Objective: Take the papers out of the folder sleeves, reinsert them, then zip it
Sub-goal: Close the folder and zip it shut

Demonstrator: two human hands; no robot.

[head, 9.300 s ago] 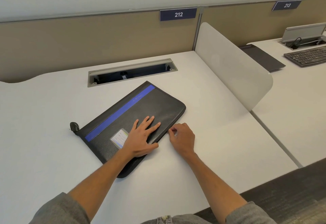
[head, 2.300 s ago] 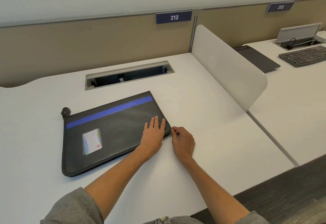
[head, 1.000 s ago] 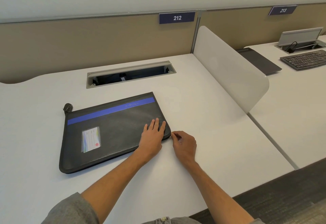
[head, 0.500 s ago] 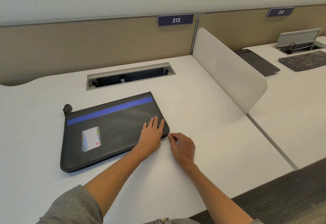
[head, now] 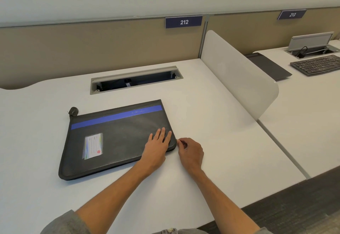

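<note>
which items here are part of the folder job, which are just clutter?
In the job:
- folder, closed, flat on the desk
- left hand, flat on the folder's right end
- right hand, fingers pinched at the folder's right edge

Lying about:
- keyboard
- dark tray
- cable hatch
- white divider

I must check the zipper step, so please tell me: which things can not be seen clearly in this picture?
- Zipper pull: hidden, head view, inside the right hand's pinched fingertips at the folder corner.
- Papers: hidden by the closed cover.
- Label card text: too small.
- Folder edge under the left hand: covered.
</note>
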